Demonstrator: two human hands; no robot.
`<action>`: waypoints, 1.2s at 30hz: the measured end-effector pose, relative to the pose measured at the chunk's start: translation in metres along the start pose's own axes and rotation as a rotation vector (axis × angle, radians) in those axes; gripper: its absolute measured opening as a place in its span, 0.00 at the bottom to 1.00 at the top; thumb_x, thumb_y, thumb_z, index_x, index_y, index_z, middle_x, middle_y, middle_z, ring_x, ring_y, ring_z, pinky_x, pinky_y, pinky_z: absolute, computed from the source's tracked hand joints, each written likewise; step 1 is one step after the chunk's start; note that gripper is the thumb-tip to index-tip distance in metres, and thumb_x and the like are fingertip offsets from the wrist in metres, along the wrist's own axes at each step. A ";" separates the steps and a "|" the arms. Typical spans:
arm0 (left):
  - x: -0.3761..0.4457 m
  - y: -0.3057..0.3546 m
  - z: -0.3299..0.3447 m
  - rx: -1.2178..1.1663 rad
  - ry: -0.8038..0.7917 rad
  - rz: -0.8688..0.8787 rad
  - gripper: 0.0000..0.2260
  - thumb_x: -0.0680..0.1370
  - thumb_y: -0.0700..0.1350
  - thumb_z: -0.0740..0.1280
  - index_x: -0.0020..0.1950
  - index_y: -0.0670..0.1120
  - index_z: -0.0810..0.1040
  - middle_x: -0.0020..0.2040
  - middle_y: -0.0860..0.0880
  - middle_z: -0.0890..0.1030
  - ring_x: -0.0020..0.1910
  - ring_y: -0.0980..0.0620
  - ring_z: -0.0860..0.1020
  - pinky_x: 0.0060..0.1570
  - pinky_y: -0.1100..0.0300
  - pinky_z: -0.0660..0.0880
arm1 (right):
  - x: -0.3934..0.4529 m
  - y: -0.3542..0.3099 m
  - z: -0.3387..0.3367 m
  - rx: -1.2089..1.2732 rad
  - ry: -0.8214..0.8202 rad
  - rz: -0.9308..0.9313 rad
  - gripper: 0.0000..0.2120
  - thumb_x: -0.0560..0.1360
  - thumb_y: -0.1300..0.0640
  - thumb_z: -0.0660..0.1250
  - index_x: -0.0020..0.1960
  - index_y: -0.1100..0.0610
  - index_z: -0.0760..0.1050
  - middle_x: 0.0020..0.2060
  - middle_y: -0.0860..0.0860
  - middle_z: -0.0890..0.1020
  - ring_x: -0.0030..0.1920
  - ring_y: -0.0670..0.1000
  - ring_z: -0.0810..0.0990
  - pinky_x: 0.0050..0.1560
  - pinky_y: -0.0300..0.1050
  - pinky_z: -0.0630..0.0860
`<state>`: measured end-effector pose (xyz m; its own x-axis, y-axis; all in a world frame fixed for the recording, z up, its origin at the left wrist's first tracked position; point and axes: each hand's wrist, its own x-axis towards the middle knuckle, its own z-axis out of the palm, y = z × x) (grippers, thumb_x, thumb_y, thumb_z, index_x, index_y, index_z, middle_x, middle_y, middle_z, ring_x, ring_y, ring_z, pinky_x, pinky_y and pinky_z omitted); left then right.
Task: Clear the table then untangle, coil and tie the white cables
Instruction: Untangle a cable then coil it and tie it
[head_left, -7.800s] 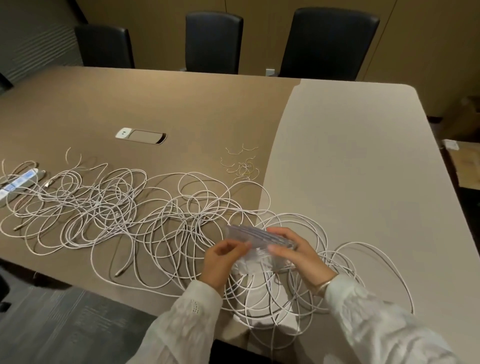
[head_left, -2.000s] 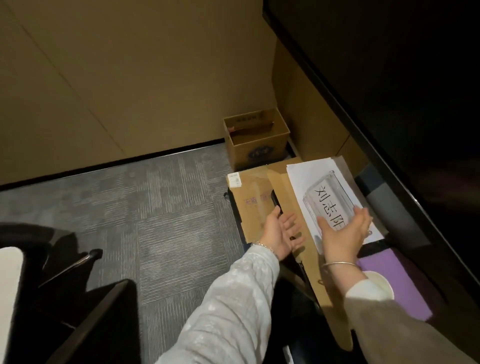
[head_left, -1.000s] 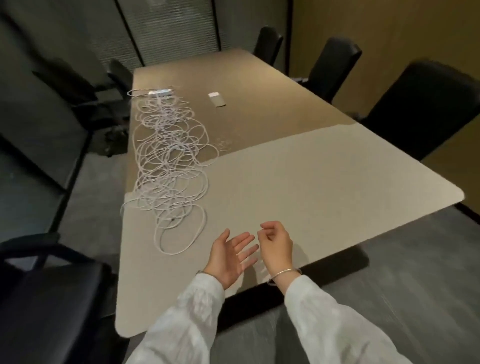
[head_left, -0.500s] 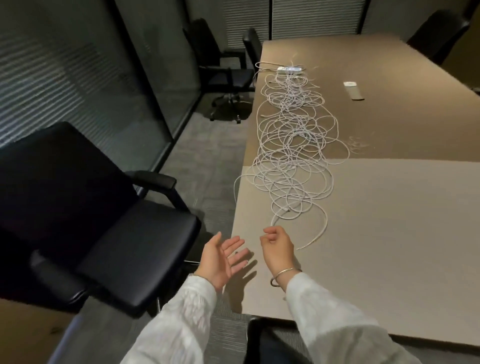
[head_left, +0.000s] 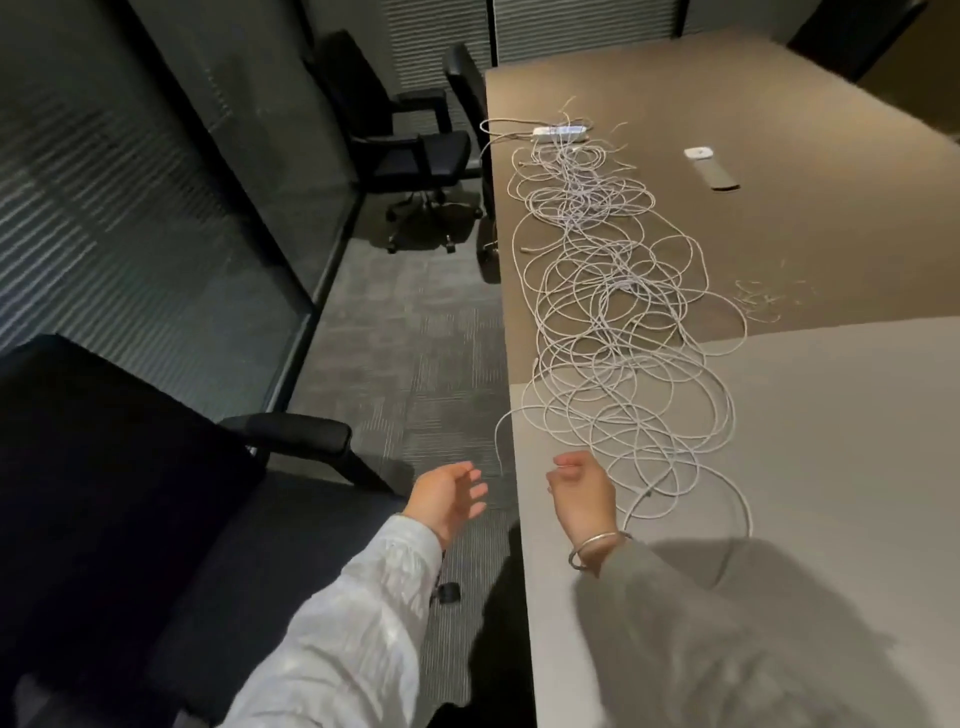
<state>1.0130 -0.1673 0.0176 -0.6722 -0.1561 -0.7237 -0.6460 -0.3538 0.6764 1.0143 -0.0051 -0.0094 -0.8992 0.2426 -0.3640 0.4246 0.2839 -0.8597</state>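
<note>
A long tangle of white cables (head_left: 613, 312) lies along the left side of the table (head_left: 831, 467), running from near my hands to a white power strip (head_left: 561, 131) at the far end. My right hand (head_left: 582, 493) hovers over the table's near left edge, fingers loosely curled and holding nothing, just short of the nearest cable loops. My left hand (head_left: 447, 493) hangs off the table edge above the floor, fingers relaxed and empty. A small heap of short wire ties (head_left: 763, 299) lies to the right of the tangle.
A black office chair (head_left: 130, 519) stands close on my left, its armrest (head_left: 296, 434) near my left hand. Two more chairs (head_left: 415, 150) stand further along the left side. A table socket cover (head_left: 711, 169) sits far right. Grey carpet runs between chairs and table.
The clear item I held over the cables went to a side spot on the floor. I turned back and stepped nearer; both empty hands now sit by the cable's near end.
</note>
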 end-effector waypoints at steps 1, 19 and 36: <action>0.014 0.008 0.003 0.042 0.000 -0.010 0.08 0.83 0.36 0.56 0.54 0.39 0.75 0.48 0.43 0.76 0.50 0.44 0.78 0.50 0.51 0.73 | 0.005 -0.001 0.001 0.031 0.030 0.019 0.11 0.72 0.61 0.66 0.40 0.44 0.74 0.41 0.50 0.84 0.48 0.59 0.82 0.55 0.57 0.78; 0.226 0.057 0.058 1.393 -0.326 0.133 0.11 0.79 0.38 0.65 0.60 0.37 0.79 0.59 0.36 0.80 0.59 0.39 0.78 0.59 0.52 0.73 | 0.057 -0.038 0.076 0.257 0.410 0.298 0.05 0.75 0.66 0.67 0.47 0.58 0.78 0.39 0.53 0.83 0.38 0.50 0.83 0.40 0.38 0.76; 0.117 0.153 0.120 0.758 -0.818 -0.226 0.16 0.84 0.48 0.58 0.42 0.39 0.72 0.31 0.45 0.79 0.28 0.52 0.80 0.33 0.59 0.81 | 0.032 -0.070 0.082 0.158 0.115 0.161 0.12 0.78 0.45 0.63 0.46 0.51 0.81 0.38 0.50 0.85 0.32 0.47 0.81 0.36 0.44 0.78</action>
<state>0.7918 -0.1289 0.0525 -0.3677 0.5875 -0.7209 -0.6477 0.3945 0.6518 0.9472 -0.0929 0.0097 -0.7996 0.3794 -0.4655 0.5316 0.0865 -0.8426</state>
